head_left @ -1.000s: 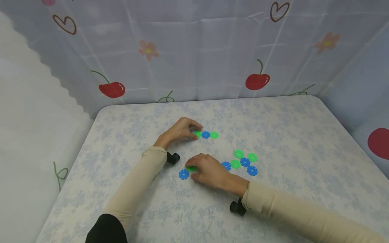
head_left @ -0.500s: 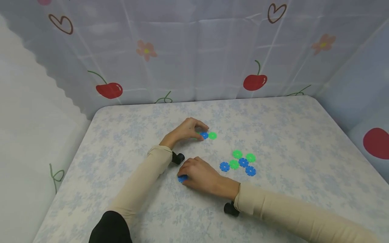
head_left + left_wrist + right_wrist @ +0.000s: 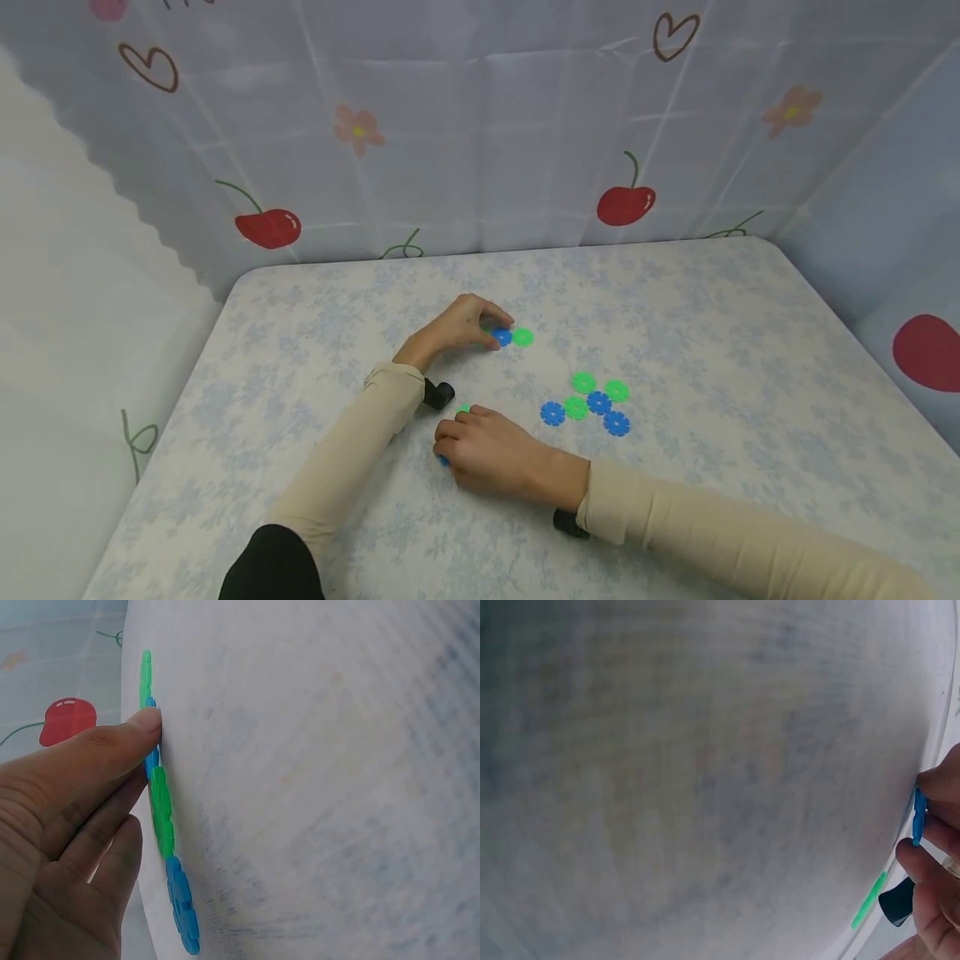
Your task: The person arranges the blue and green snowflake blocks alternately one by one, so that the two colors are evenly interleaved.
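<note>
At the back of the table, my left hand (image 3: 456,325) pinches a blue notched plastic disc (image 3: 502,337) across its edges. That disc sits in a row with a green disc (image 3: 522,337) at its right; in the left wrist view another green disc (image 3: 162,814) and a blue disc (image 3: 183,906) continue the row. Nearer the front, my right hand (image 3: 498,454) holds a single blue disc (image 3: 919,816) between thumb and finger, mostly hidden in the head view. A loose green disc (image 3: 463,408) lies just behind that hand, partly covered.
To the right lies a loose cluster of several discs, among them blue (image 3: 552,413) and green (image 3: 583,382). A floral cloth covers the table (image 3: 712,333). A printed curtain (image 3: 480,150) hangs behind the table's back edge.
My left hand has shifted right along the row from the green disc to the blue one. My right hand has moved from the loose green disc to the blue disc, taking hold of it.
</note>
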Motion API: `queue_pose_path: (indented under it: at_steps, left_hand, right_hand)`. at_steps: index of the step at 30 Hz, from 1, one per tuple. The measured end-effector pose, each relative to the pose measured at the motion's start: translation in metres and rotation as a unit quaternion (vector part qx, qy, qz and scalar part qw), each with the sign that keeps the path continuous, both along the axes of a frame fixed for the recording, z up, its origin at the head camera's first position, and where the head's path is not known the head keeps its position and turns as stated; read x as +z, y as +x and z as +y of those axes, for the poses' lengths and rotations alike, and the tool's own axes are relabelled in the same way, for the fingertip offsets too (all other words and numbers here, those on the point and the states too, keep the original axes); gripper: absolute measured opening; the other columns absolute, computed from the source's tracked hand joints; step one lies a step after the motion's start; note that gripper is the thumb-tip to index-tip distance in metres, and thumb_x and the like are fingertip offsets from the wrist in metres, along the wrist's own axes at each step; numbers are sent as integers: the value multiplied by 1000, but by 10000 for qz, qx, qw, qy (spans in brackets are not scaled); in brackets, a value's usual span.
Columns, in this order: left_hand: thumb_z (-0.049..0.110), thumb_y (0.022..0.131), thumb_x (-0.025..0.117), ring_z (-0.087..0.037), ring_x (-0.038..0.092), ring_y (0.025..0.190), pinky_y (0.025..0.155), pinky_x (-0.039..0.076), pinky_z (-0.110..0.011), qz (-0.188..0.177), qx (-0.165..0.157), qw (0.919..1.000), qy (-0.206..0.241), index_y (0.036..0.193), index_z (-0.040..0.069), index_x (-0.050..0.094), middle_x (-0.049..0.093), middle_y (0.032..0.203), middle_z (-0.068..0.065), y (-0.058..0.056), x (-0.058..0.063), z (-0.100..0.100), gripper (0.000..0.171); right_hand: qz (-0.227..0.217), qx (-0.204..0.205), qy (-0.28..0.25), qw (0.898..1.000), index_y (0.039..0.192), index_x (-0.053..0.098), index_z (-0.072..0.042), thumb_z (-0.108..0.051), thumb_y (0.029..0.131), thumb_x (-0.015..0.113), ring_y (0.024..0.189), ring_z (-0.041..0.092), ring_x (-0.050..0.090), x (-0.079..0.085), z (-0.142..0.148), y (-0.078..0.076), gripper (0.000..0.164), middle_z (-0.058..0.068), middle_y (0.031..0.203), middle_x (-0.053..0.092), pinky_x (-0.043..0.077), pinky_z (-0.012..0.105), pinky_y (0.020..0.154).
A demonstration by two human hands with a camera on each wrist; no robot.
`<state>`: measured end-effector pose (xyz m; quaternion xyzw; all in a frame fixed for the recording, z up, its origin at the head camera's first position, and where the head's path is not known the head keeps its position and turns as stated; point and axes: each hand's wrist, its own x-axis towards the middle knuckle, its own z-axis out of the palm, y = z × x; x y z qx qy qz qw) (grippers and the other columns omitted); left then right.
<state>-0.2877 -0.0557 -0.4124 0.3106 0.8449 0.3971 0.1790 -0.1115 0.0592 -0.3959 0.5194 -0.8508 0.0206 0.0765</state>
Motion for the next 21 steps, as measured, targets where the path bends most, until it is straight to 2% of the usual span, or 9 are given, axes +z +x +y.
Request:
queue_pose_path:
  at_steps: [5, 8, 13, 17, 21]
  left_hand:
    - [-1, 78, 81, -20, 65, 110, 88, 54, -25, -106, 22, 9999, 36, 115, 3, 73, 71, 114, -7, 0, 1, 0, 38]
    - [-1, 78, 81, -20, 65, 110, 87, 54, -24, -108, 21, 9999, 31, 115, 3, 73, 71, 115, -7, 0, 1, 0, 38]
    - [-1, 78, 81, -20, 65, 110, 88, 54, -23, -43, -36, 10000, -33, 115, 3, 73, 71, 115, -8, 1, 2, 0, 38]
    - [-1, 77, 82, -21, 65, 111, 90, 53, -24, 90, -100, 9998, -125, 114, 2, 73, 71, 114, -8, 1, 4, 1, 39]
    - [0, 76, 83, -21, 64, 112, 92, 52, -24, 59, -94, 9997, -201, 114, 3, 73, 71, 114, -7, 0, 5, 2, 40]
  right_hand:
    - [-304, -104, 191, 9993, 104, 74, -19, -14, 90, 66, 93, 11, 62, 3, 1, 4, 17, -6, 109, 67, 44, 21, 70]
    - [-331, -91, 244, 9991, 104, 74, -19, -14, 90, 67, 94, 11, 61, 4, 2, 5, 16, -6, 109, 66, 45, 21, 71]
    - [-505, -176, -196, 9984, 104, 74, -15, -12, 88, 70, 91, 11, 61, 2, 8, 2, 16, -4, 107, 66, 49, 22, 77]
    - [-798, -633, -810, 9915, 104, 74, -12, -11, 87, 72, 93, 13, 63, 1, 19, -6, 18, -1, 107, 67, 51, 26, 80]
    - [-1068, -1377, -1295, 9761, 105, 74, -10, -10, 85, 74, 95, 17, 65, 3, 33, -18, 20, 1, 107, 68, 52, 34, 82]
